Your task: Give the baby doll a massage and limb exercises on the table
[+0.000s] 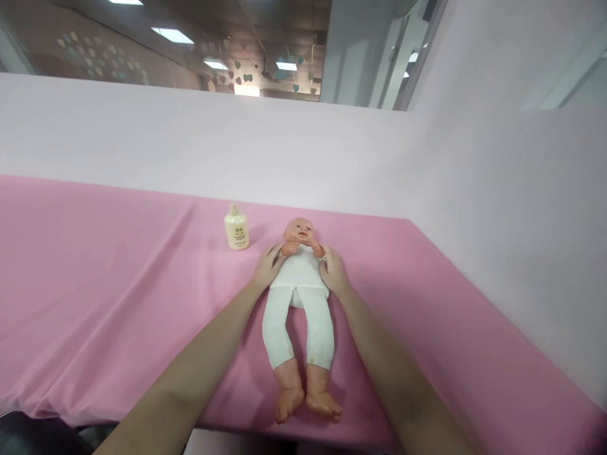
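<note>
A doll (296, 268) lies on its back on a pink-covered table (142, 265), head toward the wall (199, 148) and bare feet near the front edge. It is white from neck to shins, with its arms bent and fists drawn up below the chin. A person's left hand (268, 264) and right hand (334, 269) rest against its two sides, just below its arms. Both hands are part open, fingers lightly bent and pointing toward the head; at this size, whether they grip or merely touch cannot be told. A cream bottle (236, 229) stands upright to the left of the doll's head, apart from both hands.

This seems an early stage: the doll is laid out straight and both hands are placed on it. Lifting or turning it is not done, and the bottle appears unused so far.
</note>
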The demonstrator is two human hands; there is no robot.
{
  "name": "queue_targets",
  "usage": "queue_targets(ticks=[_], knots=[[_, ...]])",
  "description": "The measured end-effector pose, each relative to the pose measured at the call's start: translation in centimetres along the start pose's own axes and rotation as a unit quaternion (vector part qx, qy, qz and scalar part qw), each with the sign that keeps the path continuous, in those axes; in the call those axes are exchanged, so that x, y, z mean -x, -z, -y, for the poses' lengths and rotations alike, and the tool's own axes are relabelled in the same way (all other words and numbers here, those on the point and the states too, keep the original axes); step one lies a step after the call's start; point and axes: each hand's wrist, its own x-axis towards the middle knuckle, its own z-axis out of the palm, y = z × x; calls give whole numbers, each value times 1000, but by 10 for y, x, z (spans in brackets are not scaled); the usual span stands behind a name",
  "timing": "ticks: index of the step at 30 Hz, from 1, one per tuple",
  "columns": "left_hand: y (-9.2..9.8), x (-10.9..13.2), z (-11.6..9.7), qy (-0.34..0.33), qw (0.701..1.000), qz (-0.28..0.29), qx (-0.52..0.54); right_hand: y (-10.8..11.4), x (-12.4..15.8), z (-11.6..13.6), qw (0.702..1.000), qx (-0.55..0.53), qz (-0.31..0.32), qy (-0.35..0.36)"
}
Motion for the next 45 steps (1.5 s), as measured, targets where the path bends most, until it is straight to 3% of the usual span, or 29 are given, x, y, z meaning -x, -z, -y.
queue_targets(ticks=[4, 8, 13, 16, 23, 28, 32, 34, 37, 40, 43, 45], knots=[[1, -5, -1, 29, 999, -18, 16, -2, -4, -5, 998, -21, -40, -37], [2, -28, -2, 73, 995, -46, 55, -5, -20, -16, 988, -98, -86, -87], [-3, -62, 9, 232, 970, -52, 56, -13, -38, -34, 972, -125, -96, -176], [-9, -69, 21, 313, 948, -38, 42, -20, -39, -46, 969, -101, -73, -212], [-20, -62, 34, 318, 947, -45, -2, -27, -34, -61, 974, -73, -37, -213], [-16, -55, 35, 275, 958, -43, 72, -21, -35, -54, 971, -105, -48, -209], [0, -37, 30, 192, 966, -50, 167, -5, -23, -43, 979, -158, -44, -120], [11, -24, 26, 134, 973, -23, 184, 7, -12, -37, 986, -149, -17, -78], [30, -8, 20, 21, 991, 57, 115, 25, 4, -29, 996, -88, 33, -12], [43, 3, 15, -71, 987, 135, 50, 40, 16, -23, 992, -29, 98, 72], [47, 9, 13, -118, 979, 164, 23, 46, 20, -20, 980, -6, 138, 145], [46, 9, 13, -129, 978, 165, 16, 46, 21, -21, 977, -7, 146, 157]])
